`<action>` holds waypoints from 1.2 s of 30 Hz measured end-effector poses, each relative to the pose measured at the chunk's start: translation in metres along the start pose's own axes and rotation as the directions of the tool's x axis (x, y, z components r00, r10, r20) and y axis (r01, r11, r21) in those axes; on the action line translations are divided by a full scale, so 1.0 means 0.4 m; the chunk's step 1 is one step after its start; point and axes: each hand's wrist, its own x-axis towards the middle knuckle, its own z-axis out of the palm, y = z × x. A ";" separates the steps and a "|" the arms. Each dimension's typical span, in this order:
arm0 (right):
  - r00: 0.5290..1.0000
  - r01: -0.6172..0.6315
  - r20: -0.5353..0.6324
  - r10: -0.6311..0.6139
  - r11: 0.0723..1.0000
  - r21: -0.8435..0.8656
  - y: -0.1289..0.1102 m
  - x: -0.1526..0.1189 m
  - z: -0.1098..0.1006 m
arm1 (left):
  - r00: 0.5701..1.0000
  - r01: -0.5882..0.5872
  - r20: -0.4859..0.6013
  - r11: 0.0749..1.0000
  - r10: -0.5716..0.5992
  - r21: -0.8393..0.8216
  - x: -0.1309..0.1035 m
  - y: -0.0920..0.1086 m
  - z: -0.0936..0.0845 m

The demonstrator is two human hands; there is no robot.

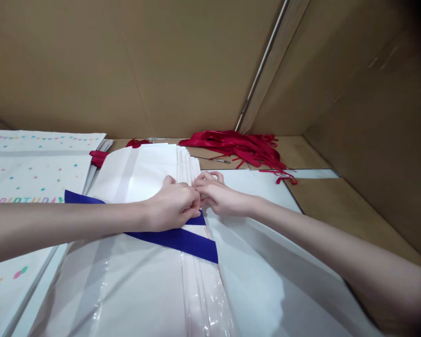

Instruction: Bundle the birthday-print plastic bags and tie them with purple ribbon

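Note:
A thick stack of white sheets with clear plastic lies in the middle, with a dark blue strip across it. My left hand is closed over the right edge of the stack, above the blue strip. Against its fingertips, my right hand has its fingers bent at the same edge. Both hands meet there, and whatever they pinch is hidden between the fingers.
On the left lies a stack of white printed sheets with coloured shapes. Red ribbons and a metal hook lie behind the hands. Cardboard walls rise behind and at the right. A white surface extends right.

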 end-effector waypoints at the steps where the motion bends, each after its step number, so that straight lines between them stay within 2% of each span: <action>1: 1.000 0.001 -0.007 -0.001 1.000 0.004 0.002 -0.001 0.002 | 1.000 -0.006 -0.003 1.000 0.006 -0.007 -0.001 -0.001 -0.001; 6: 0.995 0.088 -0.050 -0.086 0.996 0.020 0.019 -0.012 0.007 | 0.998 -0.051 -0.025 0.998 0.050 -0.030 0.001 -0.008 -0.002; 10: 0.979 0.175 -0.103 -0.177 0.984 -0.028 0.023 -0.021 -0.004 | 0.999 -0.039 -0.014 0.999 0.039 -0.026 0.001 -0.009 -0.002; 15: 0.965 0.243 -0.073 -0.251 0.965 -0.097 0.019 -0.024 -0.022 | 1.000 -0.028 -0.004 0.999 0.028 -0.032 -0.002 -0.006 -0.005; 21: 0.991 0.130 -0.036 -0.129 0.991 0.032 0.021 -0.017 -0.012 | 0.999 -0.052 -0.012 0.998 0.052 -0.036 -0.005 -0.004 -0.007; 25: 0.997 0.075 -0.012 -0.075 0.996 0.039 0.014 -0.007 -0.005 | 0.999 -0.049 -0.009 0.999 0.049 0.004 -0.007 0.006 -0.010; 32: 0.999 0.041 0.033 -0.043 0.997 0.065 0.003 -0.014 -0.011 | 0.995 0.044 0.091 0.995 -0.052 0.088 0.000 0.021 -0.023; 36: 0.994 0.095 0.052 -0.100 0.991 0.094 0.011 -0.018 -0.020 | 0.997 0.037 0.074 0.999 -0.037 -0.002 0.004 0.008 -0.019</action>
